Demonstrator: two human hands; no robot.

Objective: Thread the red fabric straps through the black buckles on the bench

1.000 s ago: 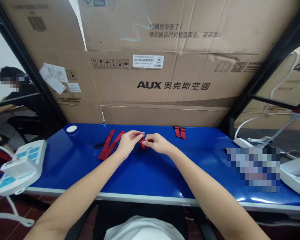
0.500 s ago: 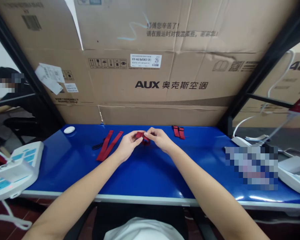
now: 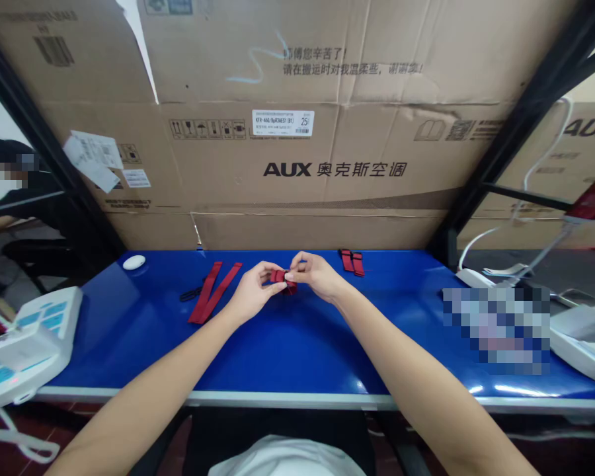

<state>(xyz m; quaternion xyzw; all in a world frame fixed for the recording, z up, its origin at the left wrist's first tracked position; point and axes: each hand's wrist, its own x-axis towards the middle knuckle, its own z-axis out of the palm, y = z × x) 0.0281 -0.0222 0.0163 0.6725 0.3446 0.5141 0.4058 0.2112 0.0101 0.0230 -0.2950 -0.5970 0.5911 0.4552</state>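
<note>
Between my hands, above the back middle of the blue table, is a small folded red strap (image 3: 291, 288) with a dark piece at its centre. My left hand (image 3: 252, 289) pinches its left side between thumb and fingers. From the right, my right hand (image 3: 316, 275) grips it near the dark piece with thumb and forefinger. To the left lie long red straps (image 3: 212, 295) beside black buckle parts (image 3: 191, 293). Farther right, near the cardboard, rests a short red strap piece with black fittings (image 3: 352, 262).
A large cardboard sheet (image 3: 287, 192) stands behind the blue table (image 3: 287, 357). At the left are a white power strip (image 3: 54, 330) and a round white object (image 3: 134, 262). Another power strip (image 3: 580, 350) and a blurred-out item (image 3: 500, 327) are on the right. A person (image 3: 24, 185) sits at far left.
The view has shifted slightly. The red strap has turned a little between my fingers, and my left thumb and right fingertips have changed position on it.
</note>
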